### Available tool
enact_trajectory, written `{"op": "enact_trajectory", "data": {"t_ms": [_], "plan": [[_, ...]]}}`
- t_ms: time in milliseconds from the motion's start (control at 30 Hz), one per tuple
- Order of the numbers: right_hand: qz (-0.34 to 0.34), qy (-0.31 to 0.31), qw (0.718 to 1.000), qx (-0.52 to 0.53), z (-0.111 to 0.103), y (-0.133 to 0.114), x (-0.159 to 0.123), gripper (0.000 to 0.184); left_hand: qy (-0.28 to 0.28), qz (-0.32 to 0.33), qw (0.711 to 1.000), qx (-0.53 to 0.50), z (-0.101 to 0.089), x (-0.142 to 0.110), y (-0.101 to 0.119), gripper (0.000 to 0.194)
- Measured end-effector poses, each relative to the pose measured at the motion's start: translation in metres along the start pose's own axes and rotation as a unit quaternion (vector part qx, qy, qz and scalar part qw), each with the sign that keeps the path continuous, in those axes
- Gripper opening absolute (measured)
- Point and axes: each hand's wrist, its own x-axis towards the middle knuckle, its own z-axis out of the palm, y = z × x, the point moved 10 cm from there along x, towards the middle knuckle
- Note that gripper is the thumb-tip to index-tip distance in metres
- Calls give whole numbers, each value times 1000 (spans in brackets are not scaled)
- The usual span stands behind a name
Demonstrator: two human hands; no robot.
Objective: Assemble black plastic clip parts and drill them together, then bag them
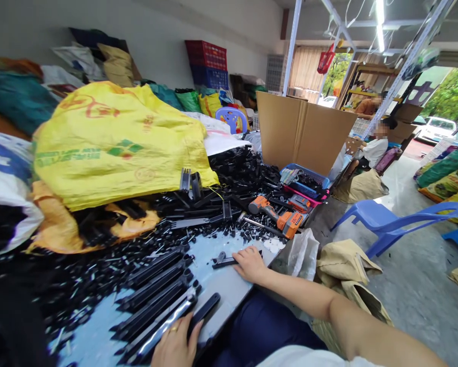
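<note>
My left hand [177, 342] is at the bottom edge of the view, its thumb and fingers closed round the lower end of a black plastic bar [206, 309]. Beside it lies a row of long black bars with pointed ends [156, 300], the nearest with a shiny metal face [171, 322]. My right hand [249, 263] rests at the table's front edge, its fingers curled over the right end of a shorter black plastic part [224, 262]. A small upright lug shows on that part's left side. My right fingertips partly hide its far end.
An orange cordless drill [276, 216] and a hammer [261, 223] lie behind my right hand. Small black parts and metal pins [99, 265] cover the table. A yellow sack [125, 142], a blue basket [320, 179] and cardboard [305, 135] stand beyond. Two people sit at the right.
</note>
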Motion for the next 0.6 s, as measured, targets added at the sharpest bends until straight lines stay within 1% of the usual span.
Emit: {"op": "enact_trajectory", "data": {"t_ms": [100, 233, 467, 600], "plan": [[13, 35, 999, 4, -2, 3, -5, 36, 11, -8, 1000, -6, -1, -1, -1, 45], [18, 60, 998, 18, -1, 5, -8, 36, 9, -15, 1000, -16, 0, -2, -3, 45], [13, 73, 997, 26, 2, 5, -8, 34, 2, -23, 999, -24, 1, -1, -4, 40], [8, 80, 996, 32, 1, 5, -8, 33, 2, -11, 1000, -9, 0, -1, -1, 39]]}}
